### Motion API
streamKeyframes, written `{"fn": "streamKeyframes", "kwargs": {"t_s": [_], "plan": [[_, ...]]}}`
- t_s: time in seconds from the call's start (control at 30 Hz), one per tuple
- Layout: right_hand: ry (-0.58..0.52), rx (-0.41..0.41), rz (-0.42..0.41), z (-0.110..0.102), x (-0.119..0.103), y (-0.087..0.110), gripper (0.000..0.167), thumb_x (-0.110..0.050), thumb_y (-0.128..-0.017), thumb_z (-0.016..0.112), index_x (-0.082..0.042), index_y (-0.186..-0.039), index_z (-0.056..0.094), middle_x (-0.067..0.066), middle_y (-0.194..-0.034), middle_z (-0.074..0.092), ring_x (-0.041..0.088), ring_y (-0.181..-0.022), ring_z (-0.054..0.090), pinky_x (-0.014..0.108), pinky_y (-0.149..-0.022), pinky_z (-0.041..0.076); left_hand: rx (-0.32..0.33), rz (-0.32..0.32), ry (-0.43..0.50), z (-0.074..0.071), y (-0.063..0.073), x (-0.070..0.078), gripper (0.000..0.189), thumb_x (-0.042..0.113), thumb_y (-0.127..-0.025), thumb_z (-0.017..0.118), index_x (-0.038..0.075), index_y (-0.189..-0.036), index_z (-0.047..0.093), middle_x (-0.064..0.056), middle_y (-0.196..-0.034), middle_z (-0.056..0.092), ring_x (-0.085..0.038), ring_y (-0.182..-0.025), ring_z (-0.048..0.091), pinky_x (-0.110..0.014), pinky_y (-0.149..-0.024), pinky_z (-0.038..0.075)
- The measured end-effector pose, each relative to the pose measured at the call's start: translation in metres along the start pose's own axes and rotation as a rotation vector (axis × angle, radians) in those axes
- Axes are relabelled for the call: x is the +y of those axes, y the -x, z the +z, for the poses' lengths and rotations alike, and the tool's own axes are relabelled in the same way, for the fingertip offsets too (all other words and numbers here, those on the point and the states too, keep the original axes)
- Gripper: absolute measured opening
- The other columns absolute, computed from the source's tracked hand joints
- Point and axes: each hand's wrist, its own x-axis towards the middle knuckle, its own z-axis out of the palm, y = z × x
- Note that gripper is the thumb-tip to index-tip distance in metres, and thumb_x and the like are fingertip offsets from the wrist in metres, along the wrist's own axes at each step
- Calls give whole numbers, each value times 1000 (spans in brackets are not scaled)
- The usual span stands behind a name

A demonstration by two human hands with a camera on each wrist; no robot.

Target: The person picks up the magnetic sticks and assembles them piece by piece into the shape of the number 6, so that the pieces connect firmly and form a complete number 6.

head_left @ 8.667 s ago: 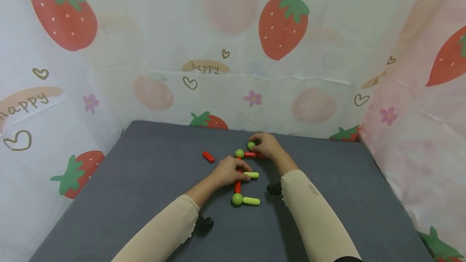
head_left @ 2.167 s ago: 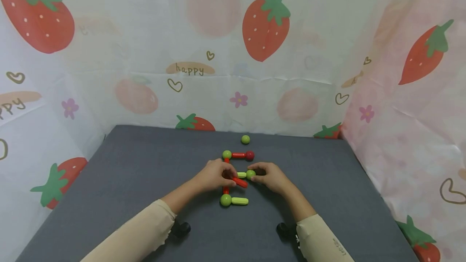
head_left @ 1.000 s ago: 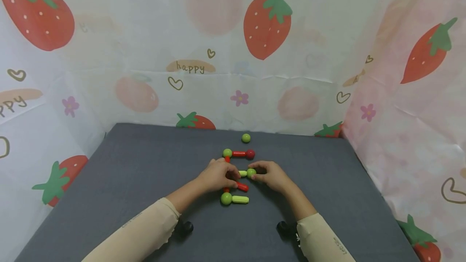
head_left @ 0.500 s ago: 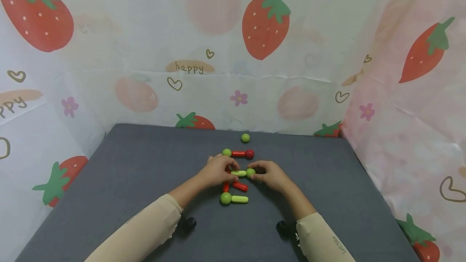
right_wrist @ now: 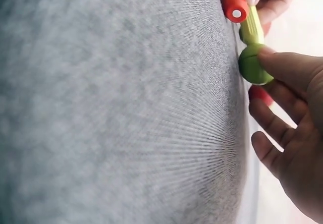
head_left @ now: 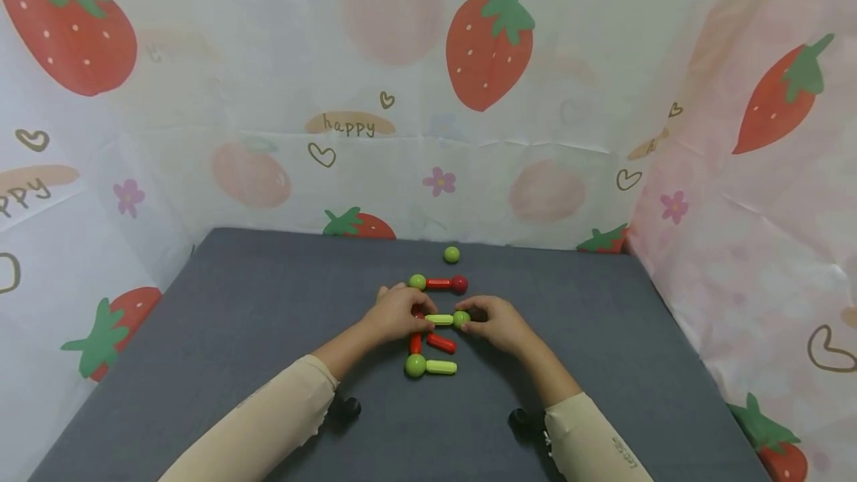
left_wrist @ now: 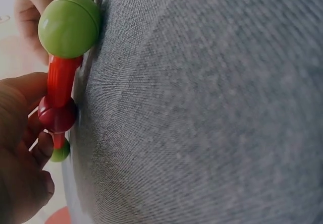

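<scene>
Magnetic balls and rods form an E-like shape on the table. My left hand (head_left: 399, 313) holds the dark red ball (left_wrist: 57, 115) at the middle of the upright side, its fingers hiding most of it in the head view. From there a yellow-green rod (head_left: 440, 320) runs right to a green ball (right_wrist: 254, 65). My right hand (head_left: 498, 323) pinches that green ball between thumb and finger. A loose red rod (head_left: 442, 343) lies just below the middle arm. The near corner is a green ball (head_left: 415, 365) with another yellow-green rod (head_left: 441, 367).
At the shape's far corner a green ball (head_left: 417, 283) joins a red rod (head_left: 438, 283) ending in a red ball (head_left: 459, 284). A separate green ball (head_left: 451, 254) sits near the table's back edge. Strawberry-print cloth (head_left: 375, 177) stands behind the dark grey table (head_left: 301, 274).
The red rod went from the far left into my left hand, then down inside the shape. My left hand moved to the middle joint. My right hand left the far ball for the middle arm's ball.
</scene>
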Motion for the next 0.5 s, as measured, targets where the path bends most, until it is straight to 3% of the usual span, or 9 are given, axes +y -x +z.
{"fn": "streamKeyframes", "kwargs": {"t_s": [0.17,0.33,0.5], "plan": [[90,41,-75,0,-7,1,34,-22,-86,76,-21,-119,70,-5,-120,67,18,-107,62,42,-91,50,4,2,6,0,-1,-1,16,37,-81,79,33,-97,75,19,-82,67,-9,-82,47,-35,-72,24],[156,105,-149,3,-28,11,32,-26,-84,77,-22,-116,71,-8,-114,67,19,-101,59,39,-85,49,4,11,22,2,-1,-3,16,38,-82,78,34,-97,75,19,-82,67,-9,-82,47,-34,-72,24],[188,90,-148,12,-43,19,25,-26,-84,77,-20,-108,73,-7,-104,68,20,-94,59,37,-81,48,7,11,30,2,-2,-4,15,38,-83,77,35,-97,75,20,-81,66,-9,-82,47,-34,-73,24]]}}
